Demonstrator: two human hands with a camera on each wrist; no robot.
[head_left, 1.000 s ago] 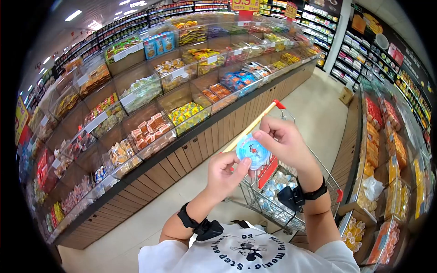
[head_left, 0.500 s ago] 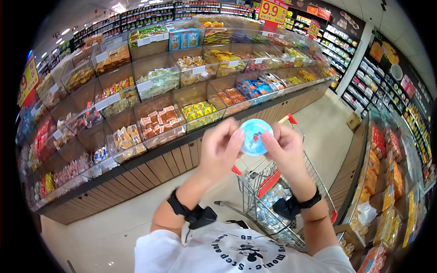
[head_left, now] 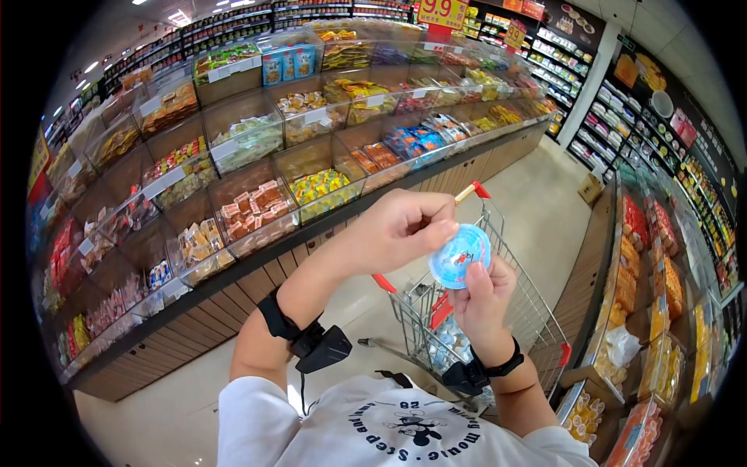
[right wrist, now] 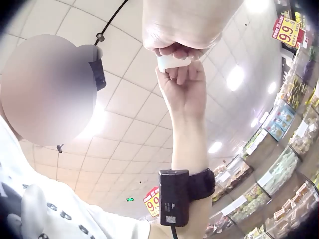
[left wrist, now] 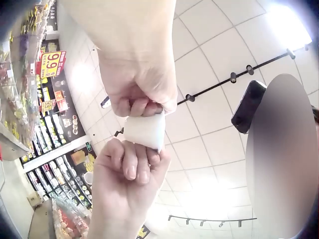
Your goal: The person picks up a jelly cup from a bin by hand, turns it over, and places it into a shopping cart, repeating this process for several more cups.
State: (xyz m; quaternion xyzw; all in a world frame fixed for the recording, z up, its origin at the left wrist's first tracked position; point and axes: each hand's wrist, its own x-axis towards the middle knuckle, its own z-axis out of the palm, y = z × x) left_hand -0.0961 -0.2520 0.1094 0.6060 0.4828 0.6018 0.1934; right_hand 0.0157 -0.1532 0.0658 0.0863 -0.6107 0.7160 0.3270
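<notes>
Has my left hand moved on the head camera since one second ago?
Yes. Judged against the bin of yellow-wrapped sweets, your left hand has shifted up and to the right in the head view.

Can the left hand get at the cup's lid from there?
Probably yes: the left hand is at the edge of the lid, and the right hand, holding the cup, covers only part of it.

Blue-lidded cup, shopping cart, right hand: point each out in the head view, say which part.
Blue-lidded cup (head_left: 457, 254): head view, on the printed lid.
Shopping cart (head_left: 537, 317): head view, on the wire side wall.
Right hand (head_left: 484, 300): head view, below the thumb.
</notes>
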